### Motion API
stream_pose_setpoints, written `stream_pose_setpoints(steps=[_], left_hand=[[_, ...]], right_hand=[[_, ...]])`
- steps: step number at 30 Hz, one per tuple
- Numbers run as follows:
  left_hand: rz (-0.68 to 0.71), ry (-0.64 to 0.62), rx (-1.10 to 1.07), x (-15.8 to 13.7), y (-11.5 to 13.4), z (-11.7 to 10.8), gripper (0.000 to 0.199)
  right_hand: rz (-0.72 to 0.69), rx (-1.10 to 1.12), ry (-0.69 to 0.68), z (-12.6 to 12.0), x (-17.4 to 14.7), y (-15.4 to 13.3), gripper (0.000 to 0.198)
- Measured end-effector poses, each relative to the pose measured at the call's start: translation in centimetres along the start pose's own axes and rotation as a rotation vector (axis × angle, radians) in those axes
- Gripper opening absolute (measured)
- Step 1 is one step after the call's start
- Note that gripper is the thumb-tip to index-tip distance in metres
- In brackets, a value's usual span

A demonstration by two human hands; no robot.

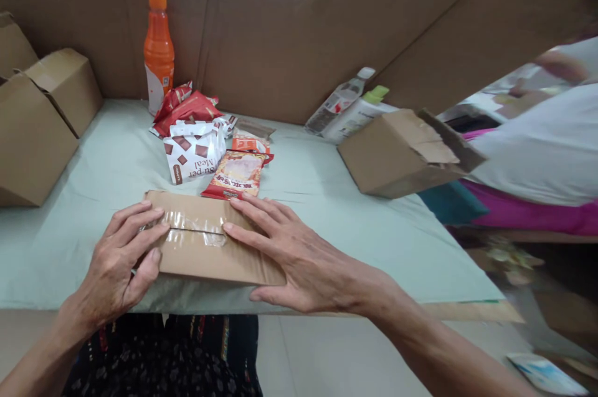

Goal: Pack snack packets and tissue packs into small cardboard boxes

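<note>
A small brown cardboard box (199,260) lies near the front edge of the table. Clear tape (212,239) runs along the seam on its top. Stretched over the box's left end are the fingers of my left hand (122,253), its thumb by the near side. My right hand (284,253) lies spread across the right end, fingers flat on the top and thumb at the near edge. Just behind the box are a red snack packet (237,174) and a white packet with brown squares (194,151).
An orange drink bottle (159,54) stands at the back beside red packets (189,111). A clear bottle (341,101) and a white bottle with a green cap (357,115) lean against the cardboard wall. Open cardboard boxes (37,135) flank both sides. Another person's sleeve (546,141) shows at right.
</note>
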State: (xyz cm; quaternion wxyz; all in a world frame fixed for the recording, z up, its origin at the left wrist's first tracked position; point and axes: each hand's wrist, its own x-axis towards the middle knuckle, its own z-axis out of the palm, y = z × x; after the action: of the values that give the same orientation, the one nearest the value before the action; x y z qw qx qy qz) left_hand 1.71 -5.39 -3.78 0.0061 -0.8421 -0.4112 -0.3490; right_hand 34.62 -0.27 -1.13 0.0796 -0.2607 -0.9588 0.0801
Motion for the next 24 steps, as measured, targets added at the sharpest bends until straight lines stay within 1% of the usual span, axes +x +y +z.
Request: stream_pose_setpoints(steps=[3,7,10,12,15,17,18,19,21,24], left_hand=[[-0.013,0.017,-0.011,0.1,-0.3,0.2,0.031],[-0.013,0.013,-0.006,-0.2,-0.2,-0.2,0.031],[0.007,-0.024,-0.051,-0.9,0.7,-1.2,0.032],[-0.019,-0.063,-0.121,-1.7,1.5,-1.9,0.034],[-0.129,-0.079,-0.179,-2.8,2.0,-2.4,0.040],[-0.182,-0.080,-0.180,-3.0,1.7,-2.0,0.040],[-0.186,-0.094,-0.178,-3.0,1.4,-1.6,0.039],[-0.164,-0.123,-0.179,-2.8,1.1,-1.0,0.038],[-0.077,-0.148,-0.180,-2.1,0.4,0.6,0.035],[0.049,-0.158,-0.173,-1.0,-0.7,3.4,0.030]], right_hand=[[0.009,-0.008,-0.039,0.0,0.4,0.2,0.087],[0.012,-0.011,-0.001,0.1,0.6,-0.7,0.080],[0.027,-0.008,0.025,-0.4,-0.3,-2.2,0.078],[0.040,0.001,0.025,-1.0,-1.9,-3.3,0.077],[0.123,-0.011,0.029,-1.7,-5.8,-4.6,0.078],[0.230,-0.053,0.066,-1.5,-9.5,-5.0,0.082],[0.297,-0.082,0.098,-1.3,-11.6,-5.0,0.084],[0.370,-0.115,0.139,-1.0,-13.8,-4.6,0.084],[0.534,-0.181,0.234,-0.5,-18.3,-3.2,0.080],[0.830,-0.238,0.359,-0.2,-24.4,0.9,0.073]])
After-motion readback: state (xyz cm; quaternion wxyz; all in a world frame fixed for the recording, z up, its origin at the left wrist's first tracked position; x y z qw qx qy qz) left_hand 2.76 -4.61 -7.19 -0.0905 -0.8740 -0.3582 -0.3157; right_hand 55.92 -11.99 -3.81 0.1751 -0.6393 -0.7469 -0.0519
